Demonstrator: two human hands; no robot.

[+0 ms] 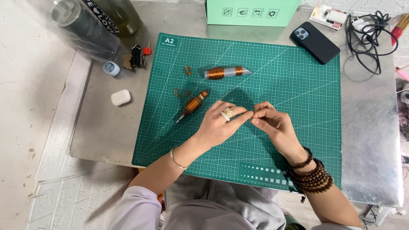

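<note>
1. One big metal table (375,140) holds all we see. Its top is grey, shiny and a bit scratched.
2. We see a green cutting mat (298,98) lying flat on it. The mat is a wide rectangle with thin white grid lines and slanted lines.
3. We see a mint green box (251,12) at the far edge of the table, with small square pictures on its side.
4. We see a black phone (315,41) lying face down at the far right corner of the mat. Its case looks bumpy.
5. We see the left hand (219,125) over the middle of the mat. It wears a chunky gold ring and a thin bracelet. Its finger and thumb are pinched close together.
6. We see the right hand (272,125) just beside it, fingertips meeting. Its fingers are pinched narrow too. Brown wooden beads wrap the wrist many times.
7. We cannot tell what the fingertips hold between them; it is too small.
8. We see a grey tube (226,72) wound with shiny copper wire on the mat, past the hands.
9. We see a pointed tool (192,105) wrapped in copper wire, left of the left hand.
10. We see tiny copper rings (188,70) near the tube.
</note>
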